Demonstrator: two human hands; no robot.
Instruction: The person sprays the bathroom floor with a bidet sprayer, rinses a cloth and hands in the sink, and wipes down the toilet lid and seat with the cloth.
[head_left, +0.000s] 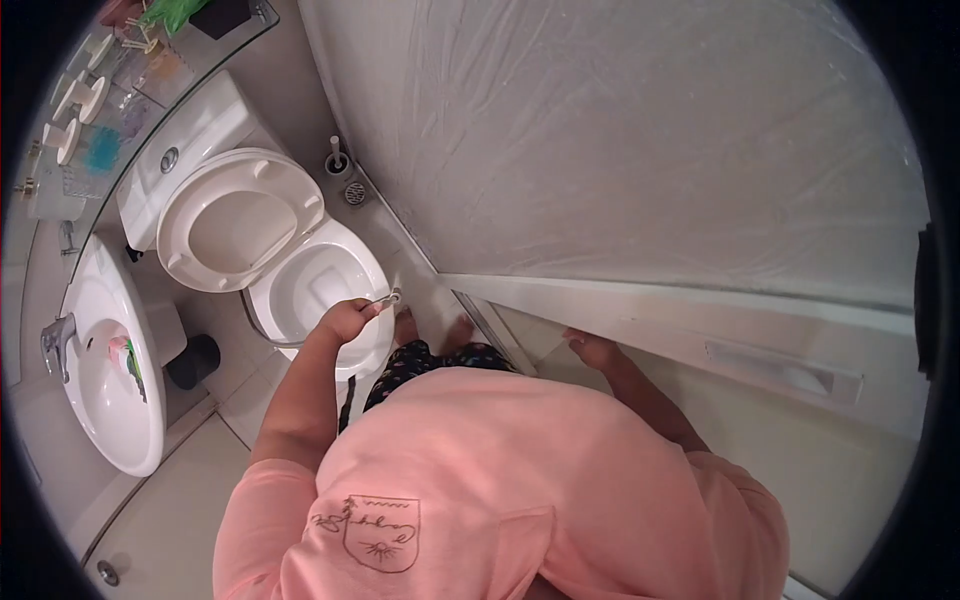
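Note:
My left hand is closed around a slim silvery tool with a small pale end; its exact kind I cannot make out. The hand is over the right part of the white toilet bowl, and the tool's tip points right, past the rim. Both the toilet lid and the seat are raised against the cistern. My right hand is low beside the white rail of the shower panel, its fingers loosely apart and partly hidden near the rail. I see nothing held in it.
At left is a white washbasin with a tap and something colourful inside. A glass shelf holds containers. A dark bin stands below the basin. Beyond the toilet are a toilet brush and a floor drain.

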